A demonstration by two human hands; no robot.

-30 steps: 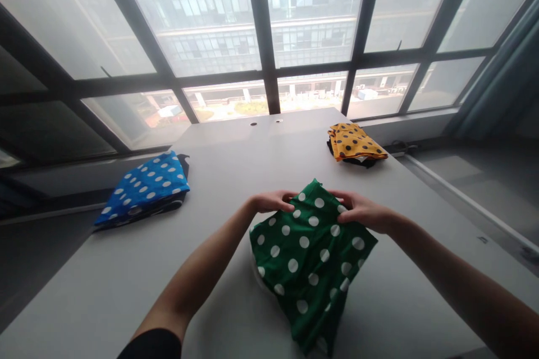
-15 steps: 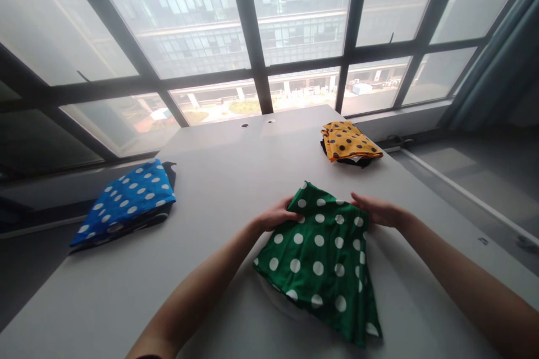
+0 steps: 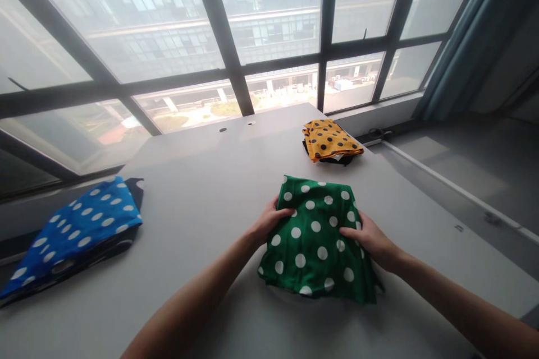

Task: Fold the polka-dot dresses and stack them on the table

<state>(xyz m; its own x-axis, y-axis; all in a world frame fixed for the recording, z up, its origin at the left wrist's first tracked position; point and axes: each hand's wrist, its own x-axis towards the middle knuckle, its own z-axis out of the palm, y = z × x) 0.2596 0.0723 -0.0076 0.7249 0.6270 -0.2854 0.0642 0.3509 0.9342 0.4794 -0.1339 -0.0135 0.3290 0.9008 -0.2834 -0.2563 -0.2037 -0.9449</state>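
Between my hands is a folded green cloth [image 3: 315,241] with white polka dots, its wide lower edge toward me. My left hand [image 3: 269,220] grips its left side, thumb on top and the other fingers hidden beneath. On the right side, my right hand [image 3: 369,238] holds the cloth the same way, thumb lying over the dotted face. Whether the cloth's underside rests on the table or hangs just above it, I cannot tell.
A blue cloth [image 3: 84,219] with white dots lies folded over dark fabric at the table's left edge. Folded orange cloth [image 3: 330,140] with dark dots sits at the far right edge. The white table [image 3: 202,179] reaches toward large windows [image 3: 273,11].
My right hand has closed on the green cloth's right side, its thumb now on top. The cloth's lower edge has drawn up. The view has turned slightly right.
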